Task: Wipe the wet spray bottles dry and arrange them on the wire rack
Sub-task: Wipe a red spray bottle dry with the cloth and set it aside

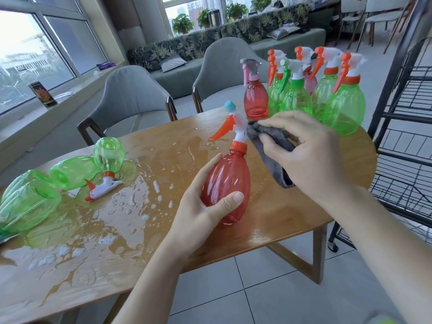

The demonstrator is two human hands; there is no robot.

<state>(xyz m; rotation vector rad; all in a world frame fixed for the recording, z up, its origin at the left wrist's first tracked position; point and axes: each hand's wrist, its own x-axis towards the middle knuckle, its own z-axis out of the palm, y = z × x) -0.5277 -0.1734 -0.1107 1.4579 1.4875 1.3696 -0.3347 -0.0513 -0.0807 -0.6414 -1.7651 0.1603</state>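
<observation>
My left hand grips the body of a red spray bottle with an orange trigger, held tilted over the wooden table. My right hand pinches a grey cloth against the bottle's white spray head. Several upright bottles, mostly green and one red, stand together at the table's far right. Several wet green bottles lie on their sides at the left. The black wire rack stands to the right of the table, its visible shelves bare.
Puddles and foam cover the left and middle of the tabletop. Two grey chairs stand behind the table. A long sofa and potted plants run along the windows at the back.
</observation>
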